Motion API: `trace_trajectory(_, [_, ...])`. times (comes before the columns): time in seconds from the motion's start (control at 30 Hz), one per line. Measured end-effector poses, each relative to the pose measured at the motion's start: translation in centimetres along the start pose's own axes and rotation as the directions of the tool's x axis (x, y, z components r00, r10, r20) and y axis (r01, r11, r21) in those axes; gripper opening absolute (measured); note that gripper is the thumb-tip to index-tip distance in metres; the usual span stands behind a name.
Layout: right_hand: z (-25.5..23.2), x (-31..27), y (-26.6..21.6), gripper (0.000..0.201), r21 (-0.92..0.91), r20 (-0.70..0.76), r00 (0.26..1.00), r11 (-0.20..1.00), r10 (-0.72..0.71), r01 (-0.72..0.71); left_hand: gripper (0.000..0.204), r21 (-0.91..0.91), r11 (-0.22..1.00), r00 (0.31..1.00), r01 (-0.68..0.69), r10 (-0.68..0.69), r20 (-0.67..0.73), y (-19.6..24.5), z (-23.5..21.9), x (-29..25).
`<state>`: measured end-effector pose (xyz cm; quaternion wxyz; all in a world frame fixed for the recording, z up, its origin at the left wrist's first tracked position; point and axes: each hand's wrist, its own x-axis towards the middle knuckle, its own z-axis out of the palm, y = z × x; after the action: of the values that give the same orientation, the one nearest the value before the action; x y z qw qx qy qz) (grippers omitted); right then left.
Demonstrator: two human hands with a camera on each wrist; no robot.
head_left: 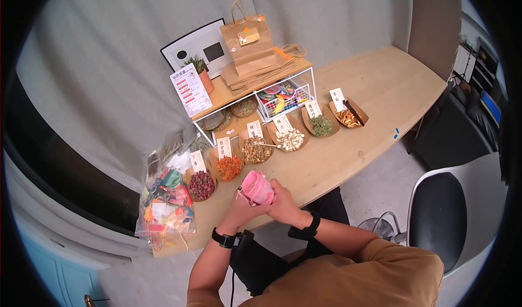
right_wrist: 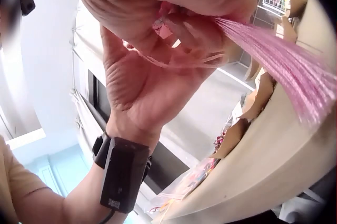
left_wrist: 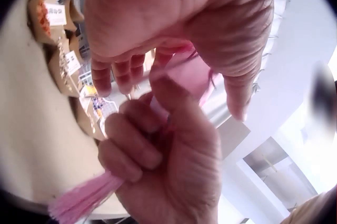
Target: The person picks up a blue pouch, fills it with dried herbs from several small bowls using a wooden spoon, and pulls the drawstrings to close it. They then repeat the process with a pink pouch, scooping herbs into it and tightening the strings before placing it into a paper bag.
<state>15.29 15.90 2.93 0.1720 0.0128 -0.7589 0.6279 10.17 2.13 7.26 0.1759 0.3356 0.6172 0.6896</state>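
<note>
1. Pink pouch (head_left: 257,190) held up between both hands by the surface's (head_left: 375,95) near edge; tassel (left_wrist: 84,197) trails from the right hand (head_left: 283,203).
2. Right fingers curled, clamped on the pouch. Left hand (head_left: 241,211): fingers and thumb apart around it, some fingertips hidden.
3. Step in hand, my reading: working the mouth open.
4. Next move likely calls for firm right grip, left fingers widening the rim, cord (right_wrist: 192,66) kept free.
</note>
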Motion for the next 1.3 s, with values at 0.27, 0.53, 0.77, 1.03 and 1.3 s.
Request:
trace_trajectory(0.27, [-2.4,1.9,-2.3,0.059,-0.19,0.389,0.919,0.97,-0.065,0.149,0.051,-0.428,0.893,0.987,0.141,-0.095,0.128,-4.8,-2.1,1.8])
trace_trajectory(0.53, [-8.5,9.1,-0.8,0.016,-0.198,0.168,0.981,0.971,-0.1,0.133,0.05,-0.505,0.769,0.904,0.391,-0.217,0.369,-5.1,-6.3,4.0])
trace_trajectory(0.77, [-8.4,15.9,0.5,0.03,-0.762,0.234,0.97,0.633,0.07,0.139,0.051,-0.347,0.823,0.825,0.449,-0.233,0.515,-6.8,-6.7,4.8])
trace_trajectory(1.03, [-7.2,17.6,2.6,0.03,-0.886,0.267,0.943,0.434,0.197,0.16,0.05,-0.393,0.781,0.808,0.486,-0.23,0.542,-9.2,-7.9,4.2])
trace_trajectory(1.3, [-7.1,18.0,4.5,0.019,-0.804,0.277,0.954,0.572,0.116,0.164,0.052,-0.418,0.769,0.818,0.483,-0.226,0.528,-9.3,-8.7,4.0])
